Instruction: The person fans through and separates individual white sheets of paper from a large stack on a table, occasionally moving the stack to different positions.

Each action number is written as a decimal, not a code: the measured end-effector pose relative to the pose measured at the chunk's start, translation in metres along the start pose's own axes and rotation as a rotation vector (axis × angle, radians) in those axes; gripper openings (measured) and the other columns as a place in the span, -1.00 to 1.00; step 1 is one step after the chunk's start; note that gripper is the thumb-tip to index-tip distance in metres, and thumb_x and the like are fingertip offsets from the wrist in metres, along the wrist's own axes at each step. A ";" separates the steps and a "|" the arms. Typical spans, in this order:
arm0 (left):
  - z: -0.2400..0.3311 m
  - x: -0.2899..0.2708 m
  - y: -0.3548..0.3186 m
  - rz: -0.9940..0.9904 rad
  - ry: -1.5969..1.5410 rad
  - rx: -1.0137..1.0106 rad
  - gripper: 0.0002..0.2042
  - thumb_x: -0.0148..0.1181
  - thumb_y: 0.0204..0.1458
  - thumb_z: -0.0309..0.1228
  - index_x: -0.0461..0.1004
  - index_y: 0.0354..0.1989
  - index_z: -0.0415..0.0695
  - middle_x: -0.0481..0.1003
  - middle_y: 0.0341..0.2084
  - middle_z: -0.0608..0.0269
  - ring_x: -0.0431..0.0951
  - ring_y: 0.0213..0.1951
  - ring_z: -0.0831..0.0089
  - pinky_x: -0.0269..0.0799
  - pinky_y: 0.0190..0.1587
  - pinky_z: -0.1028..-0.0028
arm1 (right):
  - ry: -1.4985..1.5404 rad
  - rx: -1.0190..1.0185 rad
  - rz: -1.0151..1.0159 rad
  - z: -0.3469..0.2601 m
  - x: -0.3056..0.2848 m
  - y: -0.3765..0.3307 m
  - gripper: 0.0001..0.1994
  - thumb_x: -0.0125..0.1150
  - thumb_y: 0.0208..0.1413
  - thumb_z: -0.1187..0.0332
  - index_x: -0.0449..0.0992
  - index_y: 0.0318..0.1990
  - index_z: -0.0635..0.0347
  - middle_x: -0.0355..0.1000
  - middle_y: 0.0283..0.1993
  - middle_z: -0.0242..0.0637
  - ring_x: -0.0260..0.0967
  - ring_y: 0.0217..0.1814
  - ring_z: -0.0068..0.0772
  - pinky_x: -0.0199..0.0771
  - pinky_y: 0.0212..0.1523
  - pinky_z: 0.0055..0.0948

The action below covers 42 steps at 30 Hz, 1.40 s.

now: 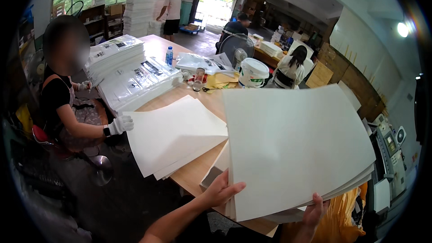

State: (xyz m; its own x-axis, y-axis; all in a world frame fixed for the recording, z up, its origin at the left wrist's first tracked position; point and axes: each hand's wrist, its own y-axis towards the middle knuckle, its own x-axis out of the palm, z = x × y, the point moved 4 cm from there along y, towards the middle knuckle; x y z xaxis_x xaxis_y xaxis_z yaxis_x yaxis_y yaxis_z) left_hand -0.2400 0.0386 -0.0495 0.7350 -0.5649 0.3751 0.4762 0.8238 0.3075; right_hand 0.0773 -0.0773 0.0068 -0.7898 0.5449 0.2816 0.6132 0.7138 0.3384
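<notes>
A thick sheaf of large white paper sheets (297,148) is tilted up in front of me, above the near right part of the table. My left hand (222,190) grips its lower left edge, thumb over the front sheet and the other fingers behind. At the lower right edge my right hand (316,210) holds the sheaf, with fingertips showing on the front. The sheets fan slightly at the right side. To the left lies another loose stack of white sheets (175,132), its corner touched by a co-worker's white-gloved hand (120,124).
The wooden table (180,92) also bears plastic-wrapped printed stacks (139,83), a water bottle (169,56), a glass jar (198,79), scissors (207,90) and a white bucket (253,73). Behind stands a fan (238,50). A yellow sack (344,218) sits at the lower right. Other people are farther back.
</notes>
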 end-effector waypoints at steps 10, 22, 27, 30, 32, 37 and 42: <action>-0.040 0.011 0.022 0.121 -0.043 -0.306 -0.55 0.08 0.33 -0.28 0.30 0.24 -0.37 0.50 0.01 0.13 0.50 0.03 0.46 0.43 0.11 0.42 | -0.312 0.186 0.169 0.058 -0.040 0.002 -0.72 0.24 0.21 0.33 0.50 -0.11 0.45 0.47 -0.18 -0.30 0.35 -0.15 -0.50 0.38 -0.07 -0.45; -0.047 0.006 0.015 0.211 -0.035 -0.376 -0.57 0.08 0.32 -0.29 0.32 0.23 -0.36 0.51 -0.02 0.16 0.52 -0.02 0.50 0.45 0.06 0.46 | -0.298 0.193 0.176 0.074 -0.048 0.000 -0.71 0.26 0.27 0.26 0.48 -0.12 0.39 0.45 -0.19 -0.33 0.33 -0.18 -0.54 0.39 -0.10 -0.46; -0.049 0.005 0.015 0.194 -0.050 -0.377 -0.55 0.09 0.32 -0.28 0.30 0.25 -0.35 0.51 -0.01 0.17 0.52 -0.02 0.50 0.46 0.06 0.46 | -0.326 0.203 0.155 0.077 -0.051 0.001 -0.68 0.25 0.28 0.24 0.47 -0.13 0.41 0.45 -0.22 -0.32 0.33 -0.19 -0.53 0.38 -0.11 -0.46; -0.048 0.006 0.016 0.190 -0.047 -0.383 -0.50 0.09 0.31 -0.26 0.25 0.28 -0.36 0.49 0.03 0.12 0.51 0.02 0.46 0.45 0.10 0.42 | -0.336 0.194 0.132 0.077 -0.052 0.002 -0.67 0.24 0.28 0.23 0.46 -0.14 0.41 0.44 -0.23 -0.32 0.32 -0.19 -0.53 0.37 -0.12 -0.47; -0.048 0.006 0.016 0.179 -0.038 -0.369 -0.48 0.09 0.31 -0.25 0.22 0.31 -0.36 0.47 0.05 0.10 0.51 0.05 0.44 0.44 0.12 0.40 | -0.331 0.186 0.110 0.081 -0.058 0.004 -0.67 0.24 0.28 0.21 0.46 -0.15 0.41 0.44 -0.23 -0.31 0.31 -0.19 -0.54 0.36 -0.13 -0.49; -0.048 0.007 0.018 0.156 -0.047 -0.332 -0.47 0.09 0.31 -0.25 0.20 0.32 -0.35 0.47 0.05 0.13 0.48 0.07 0.46 0.42 0.13 0.41 | -0.530 0.169 0.154 0.057 -0.044 -0.002 -0.55 0.29 0.23 0.10 0.44 -0.31 0.47 0.48 -0.27 -0.14 0.37 -0.23 -0.26 0.41 -0.14 -0.24; -0.048 0.009 0.018 0.132 -0.044 -0.336 -0.49 0.09 0.32 -0.24 0.22 0.30 -0.35 0.46 0.05 0.16 0.46 0.07 0.48 0.39 0.15 0.43 | -0.659 0.153 0.187 0.051 -0.043 -0.003 -0.43 0.33 0.20 0.01 0.43 -0.48 0.49 0.45 -0.39 -0.09 0.30 -0.31 -0.23 0.39 -0.20 -0.18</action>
State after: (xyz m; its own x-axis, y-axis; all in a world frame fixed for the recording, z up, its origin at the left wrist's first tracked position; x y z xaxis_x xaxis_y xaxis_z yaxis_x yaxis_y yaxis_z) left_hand -0.2021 0.0505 -0.0824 0.7826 -0.4484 0.4318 0.5164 0.8550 -0.0480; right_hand 0.1089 -0.0804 -0.0523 -0.5460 0.7835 -0.2968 0.7689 0.6093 0.1939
